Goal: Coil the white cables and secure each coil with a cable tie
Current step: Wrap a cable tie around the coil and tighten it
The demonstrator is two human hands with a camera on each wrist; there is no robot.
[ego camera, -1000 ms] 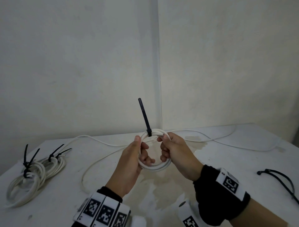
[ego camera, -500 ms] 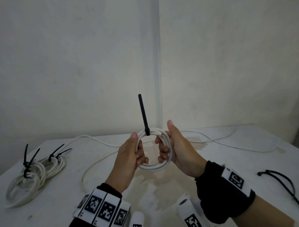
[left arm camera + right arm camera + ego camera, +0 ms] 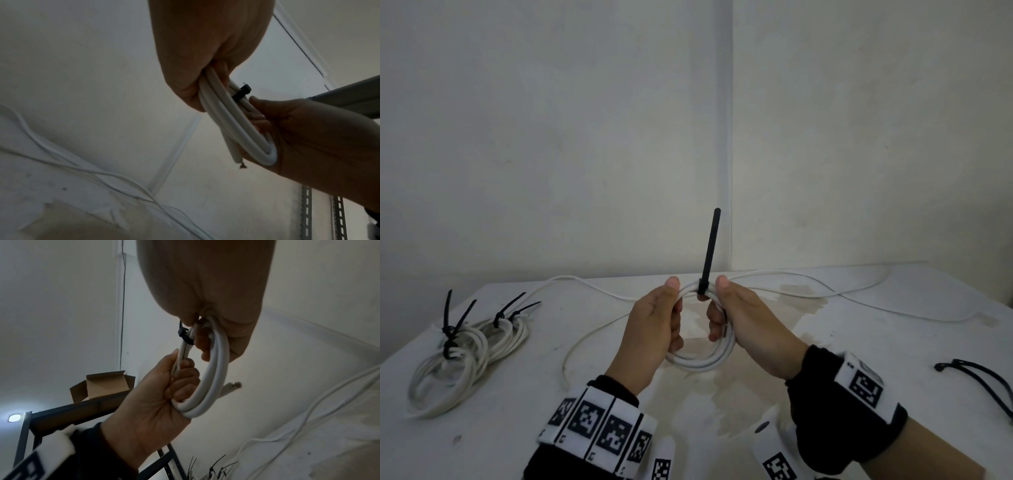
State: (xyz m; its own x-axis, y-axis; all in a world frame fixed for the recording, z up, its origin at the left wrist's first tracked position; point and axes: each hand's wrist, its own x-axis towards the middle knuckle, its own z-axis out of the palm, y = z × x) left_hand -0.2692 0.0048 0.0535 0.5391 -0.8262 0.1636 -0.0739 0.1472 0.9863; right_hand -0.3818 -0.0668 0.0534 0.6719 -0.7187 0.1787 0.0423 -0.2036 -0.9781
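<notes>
I hold a small white cable coil [image 3: 702, 363] upright above the table, one hand on each side. My left hand [image 3: 669, 308] grips its left arc, fingers curled through the ring. My right hand [image 3: 722, 308] grips the right arc, thumb on top. A black cable tie [image 3: 710, 250] wraps the top of the coil between my thumbs, and its tail stands almost straight up. In the left wrist view the tie's head [image 3: 242, 93] sits on the coil [image 3: 232, 123]. The right wrist view shows the coil [image 3: 216, 369], the tie [image 3: 185, 335] and a cut cable end.
Several tied coils [image 3: 458, 349] with black tie tails lie at the table's left. A loose white cable [image 3: 859, 298] runs across the back of the table. Spare black cable ties [image 3: 979, 377] lie at the right edge. A cardboard box [image 3: 102, 386] sits on a dark shelf.
The tie's tail swung from leaning left to nearly upright. My right thumb, raised half a second ago, came down on the coil beside the tie. Both hands kept their hold.
</notes>
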